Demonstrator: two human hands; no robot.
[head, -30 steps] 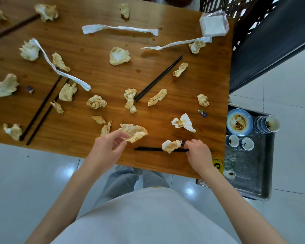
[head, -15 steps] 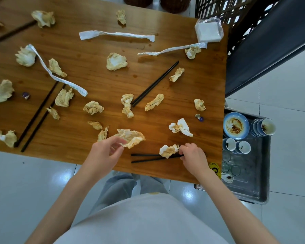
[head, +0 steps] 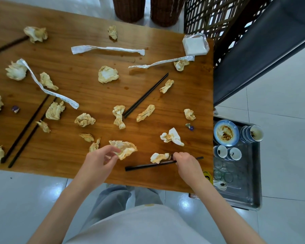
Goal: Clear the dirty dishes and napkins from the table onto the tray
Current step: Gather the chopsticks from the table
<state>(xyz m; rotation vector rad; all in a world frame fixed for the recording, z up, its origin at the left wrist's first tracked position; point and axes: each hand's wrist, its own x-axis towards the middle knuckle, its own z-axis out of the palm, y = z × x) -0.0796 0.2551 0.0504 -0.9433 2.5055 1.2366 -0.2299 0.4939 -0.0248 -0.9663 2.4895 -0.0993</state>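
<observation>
While curled round black chopsticks [head: 164,163] at the counter's [head: 165,95] five o'clock edge, right hand [head: 188,166] fingers clamped; left hand [head: 97,164] fingers pinching a stained napkin [head: 125,148] at six o'clock; tray [head: 250,199] at three o'clock.

left hand [head: 97,161]: fingers pinching | right hand [head: 187,164]: fingers curled, gripping

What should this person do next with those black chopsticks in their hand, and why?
Probably lift the chopsticks and carry them right to the metal tray. The right hand already grips them near one end, and the tray with its used plate sits just past the table edge. The left hand pinches a stained napkin, which could follow.
</observation>
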